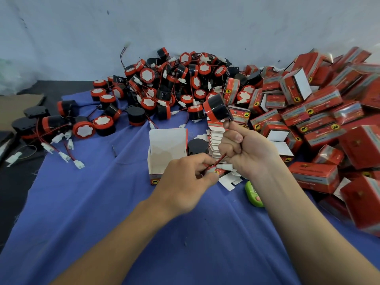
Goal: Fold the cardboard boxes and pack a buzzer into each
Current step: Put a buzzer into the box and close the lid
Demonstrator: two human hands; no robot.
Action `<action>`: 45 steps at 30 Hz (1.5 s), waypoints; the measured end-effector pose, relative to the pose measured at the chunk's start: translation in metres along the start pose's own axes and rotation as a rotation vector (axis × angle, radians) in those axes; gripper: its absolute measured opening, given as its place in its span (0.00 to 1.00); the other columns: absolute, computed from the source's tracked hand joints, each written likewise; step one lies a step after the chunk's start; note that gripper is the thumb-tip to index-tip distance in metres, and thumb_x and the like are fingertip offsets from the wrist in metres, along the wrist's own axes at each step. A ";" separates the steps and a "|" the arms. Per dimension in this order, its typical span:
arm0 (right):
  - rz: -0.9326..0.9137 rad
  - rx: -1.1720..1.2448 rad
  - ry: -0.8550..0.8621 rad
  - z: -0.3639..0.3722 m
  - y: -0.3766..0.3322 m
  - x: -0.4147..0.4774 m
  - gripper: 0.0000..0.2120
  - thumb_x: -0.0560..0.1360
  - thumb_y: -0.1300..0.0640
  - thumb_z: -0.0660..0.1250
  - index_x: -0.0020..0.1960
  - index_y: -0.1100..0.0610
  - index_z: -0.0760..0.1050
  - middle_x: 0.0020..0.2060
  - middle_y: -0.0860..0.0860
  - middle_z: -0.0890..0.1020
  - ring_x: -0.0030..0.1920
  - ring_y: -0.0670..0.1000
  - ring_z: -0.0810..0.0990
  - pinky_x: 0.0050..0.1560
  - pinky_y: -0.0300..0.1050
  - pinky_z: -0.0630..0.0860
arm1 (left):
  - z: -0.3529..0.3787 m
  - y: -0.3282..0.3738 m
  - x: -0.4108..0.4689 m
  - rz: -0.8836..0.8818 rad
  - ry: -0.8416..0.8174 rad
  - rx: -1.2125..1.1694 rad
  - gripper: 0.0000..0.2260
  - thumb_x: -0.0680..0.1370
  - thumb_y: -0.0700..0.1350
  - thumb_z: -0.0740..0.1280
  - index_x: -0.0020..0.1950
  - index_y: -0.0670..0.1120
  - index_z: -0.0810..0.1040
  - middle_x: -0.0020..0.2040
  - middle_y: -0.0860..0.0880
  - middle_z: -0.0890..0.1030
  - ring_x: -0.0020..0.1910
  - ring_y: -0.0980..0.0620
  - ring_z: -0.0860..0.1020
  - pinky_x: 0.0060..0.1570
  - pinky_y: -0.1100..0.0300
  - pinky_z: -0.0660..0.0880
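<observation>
1. At the far left, loose buzzers (61,122) lie with their wires and white plugs (65,156) strewn over the edge of the blue cloth (92,202) that covers the tabletop.
2. Farther back, toward the middle, a buzzer heap (164,83) of red-and-black units rests against the wall.
3. An open box (167,153) stands upright on the cloth, flap raised and white inside showing.
4. Just in front of it, the left hand (189,182) pinches the end of a red wire (221,159) at its white connector (211,170).
5. The right hand (244,149) is a fist curled round the same wire higher up. The held buzzer (217,110) sits tilted just above that fist, off the cloth.
6. Behind the hands is a stack of flat boxes (214,140). A green object (254,194) lies by the right wrist.
7. At the right, closed red boxes (329,120) are piled high.
</observation>
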State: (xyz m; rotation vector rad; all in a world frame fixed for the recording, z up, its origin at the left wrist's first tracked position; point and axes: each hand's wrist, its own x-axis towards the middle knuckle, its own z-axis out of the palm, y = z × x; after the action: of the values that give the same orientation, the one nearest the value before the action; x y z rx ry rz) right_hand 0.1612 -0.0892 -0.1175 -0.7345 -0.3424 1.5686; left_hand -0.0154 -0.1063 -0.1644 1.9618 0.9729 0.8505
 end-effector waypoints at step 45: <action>-0.054 0.235 -0.044 -0.029 0.036 -0.020 0.10 0.81 0.59 0.61 0.40 0.59 0.72 0.24 0.47 0.62 0.26 0.46 0.50 0.25 0.38 0.61 | 0.017 -0.011 -0.013 0.297 0.342 0.413 0.05 0.75 0.42 0.76 0.45 0.52 0.87 0.38 0.58 0.84 0.36 0.56 0.80 0.36 0.62 0.77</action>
State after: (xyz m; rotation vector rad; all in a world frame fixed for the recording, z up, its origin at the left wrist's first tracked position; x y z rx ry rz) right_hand 0.1514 -0.1195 -0.1570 -0.5050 -0.2035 1.5438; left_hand -0.0115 -0.1187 -0.1844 2.4044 1.1374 1.2639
